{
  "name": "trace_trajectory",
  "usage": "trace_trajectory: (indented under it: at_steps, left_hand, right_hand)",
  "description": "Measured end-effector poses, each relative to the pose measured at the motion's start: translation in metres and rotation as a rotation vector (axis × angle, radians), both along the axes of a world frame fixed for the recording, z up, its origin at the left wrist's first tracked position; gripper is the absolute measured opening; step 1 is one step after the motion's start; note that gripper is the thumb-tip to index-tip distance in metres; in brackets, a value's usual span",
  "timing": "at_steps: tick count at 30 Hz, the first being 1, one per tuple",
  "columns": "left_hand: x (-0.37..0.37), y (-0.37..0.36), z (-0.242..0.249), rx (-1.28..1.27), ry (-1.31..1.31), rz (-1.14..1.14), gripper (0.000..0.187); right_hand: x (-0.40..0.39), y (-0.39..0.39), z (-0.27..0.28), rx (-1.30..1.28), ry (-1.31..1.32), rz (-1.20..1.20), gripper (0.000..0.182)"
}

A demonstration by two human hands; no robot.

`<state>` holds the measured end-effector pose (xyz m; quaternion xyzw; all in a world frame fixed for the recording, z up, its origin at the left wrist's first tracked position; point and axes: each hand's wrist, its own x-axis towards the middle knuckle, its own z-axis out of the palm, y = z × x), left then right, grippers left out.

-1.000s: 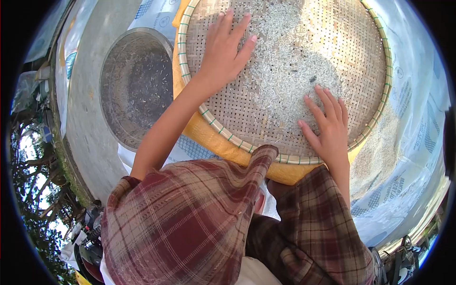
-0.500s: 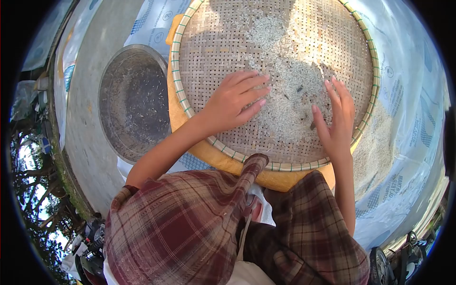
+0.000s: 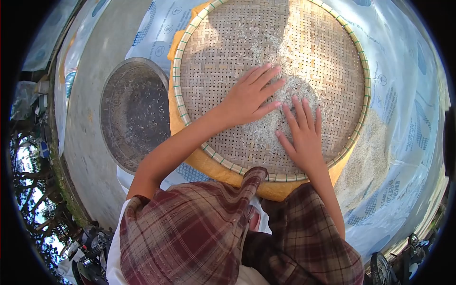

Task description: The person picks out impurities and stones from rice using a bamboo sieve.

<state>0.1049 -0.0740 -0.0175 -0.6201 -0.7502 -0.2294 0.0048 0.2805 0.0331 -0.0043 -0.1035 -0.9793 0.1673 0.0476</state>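
Observation:
A large round woven bamboo tray (image 3: 223, 42) lies in front of me with white rice grains (image 3: 304, 90) scattered over its middle. My left hand (image 3: 251, 97) rests flat on the weave, fingers spread and pointing right into the rice. My right hand (image 3: 301, 133) lies flat beside it, fingers spread and pointing away from me, pressing on the grains. The two hands almost touch at the fingertips. Neither hand holds anything.
A round metal basin (image 3: 135, 111) with a few dark grains sits left of the tray on concrete. A yellow sack (image 3: 209, 159) lies under the tray. Printed white plastic sheeting (image 3: 399, 109) with a pile of spilled rice (image 3: 365, 156) lies at the right. A plaid hat brim fills the bottom.
Both hands have swept inward across the tray: the left came down from the far rim to the middle, the right moved left from the near-right rim. The rice is gathered closer between them.

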Motion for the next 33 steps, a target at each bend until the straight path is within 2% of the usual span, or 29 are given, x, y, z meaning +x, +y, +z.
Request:
trace_trajectory:
  at_steps: [2,6,8,9,11,13,15,17,21,23,27,29,33]
  left_hand:
    - [0.005,-0.014,0.003,-0.013,-0.124,-0.112,0.039]
    - [-0.008,-0.022,0.003,0.108,-0.154,-0.108,0.026]
    - [-0.023,-0.013,0.003,0.245,-0.340,0.162,0.015]
    - [-0.031,-0.004,0.006,0.243,-0.340,0.158,0.015]
    - [-0.044,0.019,0.013,0.314,-0.396,0.297,0.014]
    - [-0.052,0.039,0.008,0.299,-0.310,0.282,0.013]
    - [-0.057,0.051,0.002,0.286,-0.233,0.274,0.012]
    - [-0.062,0.057,-0.002,0.298,0.064,0.163,0.011]
    - [-0.063,0.062,-0.001,0.296,0.218,0.126,0.009]
    - [-0.065,0.064,0.003,0.141,0.321,0.127,0.008]
    - [-0.067,0.071,0.009,0.115,0.292,0.087,0.008]
    - [-0.068,0.070,0.012,0.071,0.017,0.169,0.010]
    - [-0.070,0.067,0.012,0.118,0.027,0.138,0.010]
  right_hand:
    - [0.001,0.002,0.002,-0.023,0.003,0.008,0.056]
    - [0.000,0.000,0.002,-0.078,0.029,-0.019,0.052]
    - [-0.001,0.000,0.000,-0.115,0.044,-0.048,0.051]
    - [-0.001,0.000,0.000,-0.153,0.058,-0.074,0.051]
    - [-0.001,0.000,0.000,-0.167,0.077,-0.085,0.051]
    - [-0.002,0.001,0.002,-0.171,0.097,-0.094,0.052]
    - [-0.001,0.000,0.004,-0.051,0.084,-0.122,0.053]
    - [-0.001,0.000,0.003,-0.061,0.083,-0.128,0.054]
    - [0.000,0.001,-0.001,-0.113,0.102,-0.130,0.055]
    - [0.000,0.000,-0.002,-0.109,0.103,-0.128,0.055]
    - [0.000,0.001,-0.001,-0.089,0.094,-0.129,0.055]
    - [0.000,0.001,-0.001,-0.085,0.093,-0.133,0.055]
    - [0.000,0.001,-0.001,-0.087,0.093,-0.135,0.055]
